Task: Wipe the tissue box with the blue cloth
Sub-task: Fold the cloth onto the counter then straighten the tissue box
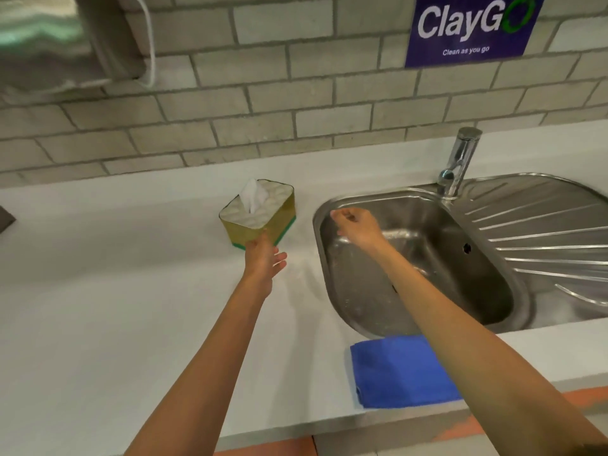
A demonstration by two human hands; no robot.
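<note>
The tissue box (258,213) is gold with a green base and a white tissue sticking out of its patterned top. It stands on the white counter left of the sink. My left hand (263,258) reaches to its near corner, fingers spread, fingertips touching or almost touching the box. My right hand (355,225) hovers over the sink bowl with fingers loosely curled and nothing in it. The folded blue cloth (398,370) lies on the counter near the front edge, below the sink, partly under my right forearm. Neither hand touches the cloth.
A steel sink (424,258) with a ribbed drainer (543,238) fills the right side; a chrome tap (459,162) stands behind it. A brick-tile wall (263,103) backs the white counter (115,274). A blue "ClayGo" sign (470,28) hangs on the wall.
</note>
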